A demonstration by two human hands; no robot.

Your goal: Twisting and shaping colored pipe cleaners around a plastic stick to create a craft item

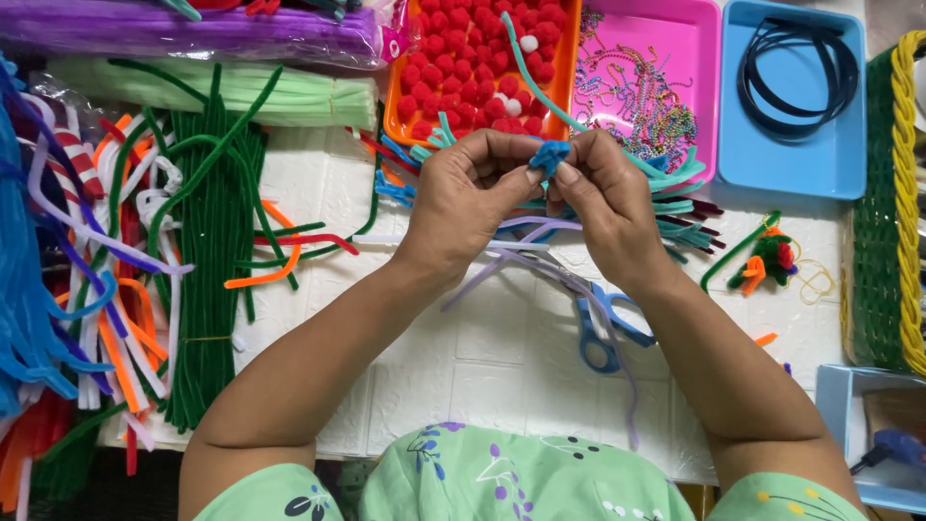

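Note:
My left hand (470, 193) and my right hand (606, 198) meet above the white table (502, 357). Both pinch a small blue pipe-cleaner piece (550, 156), twisted into a knot between thumbs and forefingers. Teal pipe cleaners (675, 178) trail off to the right behind my right hand. Lilac pipe cleaners (540, 260) hang below my hands. Blue-handled scissors (603, 328) lie on the table under my right wrist.
An orange tray of red pompoms (482, 68), a pink tray of bead chains (646, 87) and a blue tray with black headbands (791, 87) stand at the back. Heaps of coloured pipe cleaners (145, 251) fill the left. A small finished flower (767, 260) and a woven basket (887, 212) sit right.

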